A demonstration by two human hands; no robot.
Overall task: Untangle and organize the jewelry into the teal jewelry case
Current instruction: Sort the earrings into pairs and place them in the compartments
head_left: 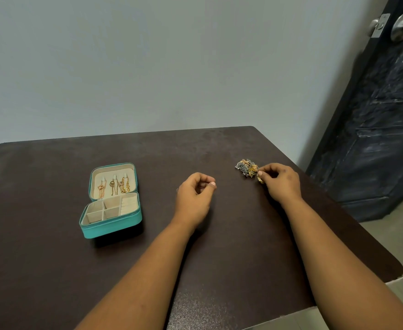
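Right hand (282, 182) reaching over the far right of the table (52, 270), fingertips pinching a gold piece (260, 179) at the edge of one tangled jewelry pile (247, 167). Left hand (194, 196) hovering mid-table, fingers curled, holding nothing visible. One teal case (111, 225) lying open at left, three gold chains (113, 185) hung in its lid. No readable writing.

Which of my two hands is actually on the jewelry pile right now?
The right hand, pinching a gold piece at the tangled pile. The left hand hovers apart, fingers curled, mid-table.

Dark brown table (52, 270) against pale grey wall (171, 55); dark door (381, 115) right, tiled floor (391, 234).
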